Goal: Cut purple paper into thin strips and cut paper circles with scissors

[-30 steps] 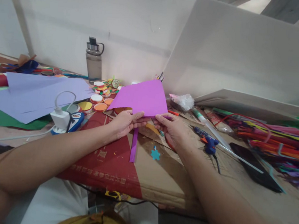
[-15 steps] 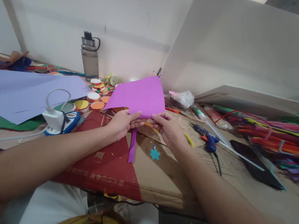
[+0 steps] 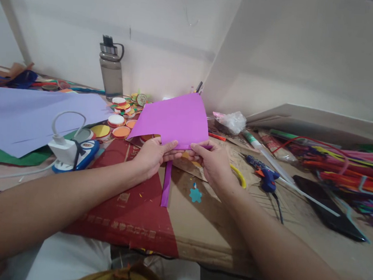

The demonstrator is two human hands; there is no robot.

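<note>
Between my two hands is a sheet of purple paper (image 3: pixel 175 117), its near edge folded into a narrow band. My left hand (image 3: pixel 154 154) pinches the band near its middle, thumb on top and fingers underneath. Close beside it, my right hand (image 3: pixel 212 159) grips the right end of the same fold between thumb and fingers. Below the sheet lies a folded purple paper strip (image 3: pixel 166 186) on the cardboard; its upper end is hidden behind my left fingers. A small teal flower-shaped cutout (image 3: pixel 195 195) rests to the right of the strip.
At the left lie lilac sheets (image 3: pixel 45 114) and a blue power strip (image 3: pixel 87 153) with a white plug. A water bottle (image 3: pixel 111 74) stands behind round lids (image 3: pixel 121 132). To the right are a glue gun (image 3: pixel 268 180), a black phone-like slab (image 3: pixel 327 209) and pipe cleaners (image 3: pixel 350 165).
The view has shifted slightly. Both hands keep their pinch on the purple paper's folded edge, and the right fingers sit a little farther right.
</note>
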